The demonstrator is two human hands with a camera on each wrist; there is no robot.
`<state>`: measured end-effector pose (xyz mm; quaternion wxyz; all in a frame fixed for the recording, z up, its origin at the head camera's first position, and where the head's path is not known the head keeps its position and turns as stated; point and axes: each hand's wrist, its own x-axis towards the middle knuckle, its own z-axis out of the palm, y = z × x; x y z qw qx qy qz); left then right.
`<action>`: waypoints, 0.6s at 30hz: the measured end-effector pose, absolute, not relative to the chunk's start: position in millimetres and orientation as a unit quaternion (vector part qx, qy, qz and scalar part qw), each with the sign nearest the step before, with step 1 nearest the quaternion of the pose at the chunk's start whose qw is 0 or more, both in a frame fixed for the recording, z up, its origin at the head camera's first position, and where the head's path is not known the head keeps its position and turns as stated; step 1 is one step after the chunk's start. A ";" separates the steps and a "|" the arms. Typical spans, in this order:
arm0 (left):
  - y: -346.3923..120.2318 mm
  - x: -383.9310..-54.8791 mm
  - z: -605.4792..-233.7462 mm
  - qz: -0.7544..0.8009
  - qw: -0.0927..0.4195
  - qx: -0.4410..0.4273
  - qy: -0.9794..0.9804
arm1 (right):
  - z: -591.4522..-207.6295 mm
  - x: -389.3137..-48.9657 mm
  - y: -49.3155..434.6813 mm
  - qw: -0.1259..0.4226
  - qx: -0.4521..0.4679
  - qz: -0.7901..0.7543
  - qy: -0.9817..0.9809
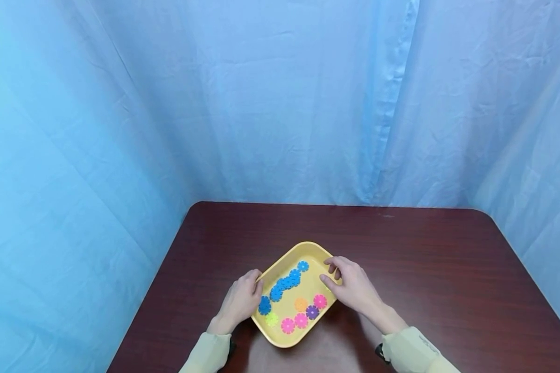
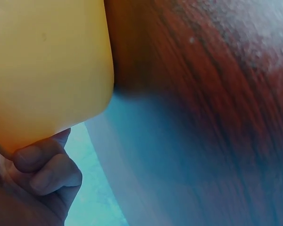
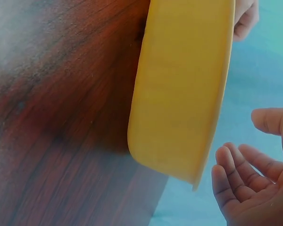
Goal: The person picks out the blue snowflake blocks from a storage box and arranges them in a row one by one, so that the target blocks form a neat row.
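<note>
Dark table (image 1: 424, 269) spreading wide, yellow tray (image 1: 312, 282) angling over its near middle; left hand (image 1: 240, 295) gripping the left rim, right hand (image 1: 352, 285) hovering at right, thumb parting from loosely curving fingers; blue discs (image 1: 289, 281) running left, pink discs (image 1: 288, 326) lying near.

No lettering, numbers or signs can be read.

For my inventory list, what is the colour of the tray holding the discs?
The tray is yellow; the head view shows it best.

Yellow tray (image 1: 313, 284), perhaps slightly raised, holds notched discs (image 1: 288, 282).
</note>
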<state>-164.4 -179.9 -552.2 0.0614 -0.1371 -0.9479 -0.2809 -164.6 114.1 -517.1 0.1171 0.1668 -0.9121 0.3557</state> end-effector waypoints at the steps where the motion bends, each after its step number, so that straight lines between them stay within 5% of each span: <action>1: -179.8 -164.3 -552.4 -0.281 0.062 -0.137 -0.948 | -517.6 -165.3 113.1 0.116 0.166 0.358 -0.912; 18: -179.6 -163.5 -554.8 -0.272 0.084 -0.138 -0.949 | -520.6 -180.0 88.0 0.064 0.171 0.356 -0.917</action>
